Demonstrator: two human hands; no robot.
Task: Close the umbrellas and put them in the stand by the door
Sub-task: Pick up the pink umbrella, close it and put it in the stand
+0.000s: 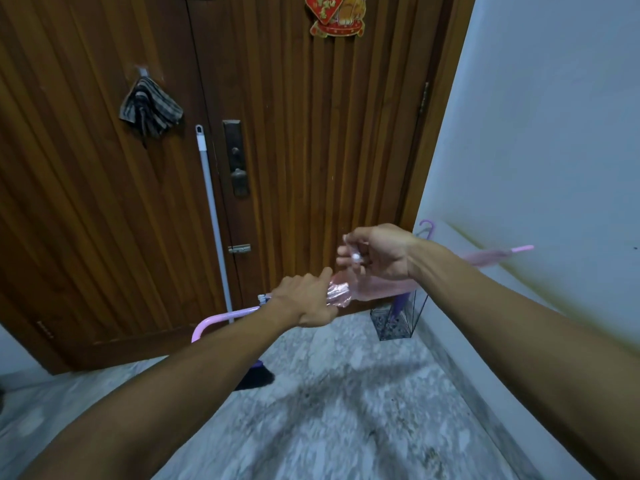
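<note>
You stand facing the wooden door (311, 133), with the marble-patterned floor (346, 410) below you and the white wall (554, 133) on the right. The umbrella stand (393, 322), a clear-sided square holder, sits on the floor in the far right corner where the door meets the wall. It already holds one closed purple umbrella (408, 299), whose hooked handle rises above the rim; judge that unit complete. The pink umbrella (374, 284) is collapsed and lies roughly level across your hands, with its curved pink handle (214, 320) to the left and its tip pointing right along the wall. It is in the air near the stand, not in it. Your left hand (304, 299) has its fingers curled round the bunched canopy near the handle end. Your right hand (375, 252) has its fingertips pressed together on a small white object, probably the snap of the tie strap (355, 257); motion blur prevents confirmation. Judge the current step as securing the canopy with the strap. Remaining work for this umbrella: fasten the strap, turn the tip downward, and lower it into the stand beside the purple one. A mop pole (211, 216) leans against the door at left. Whether further umbrellas remain elsewhere cannot be told.
</note>
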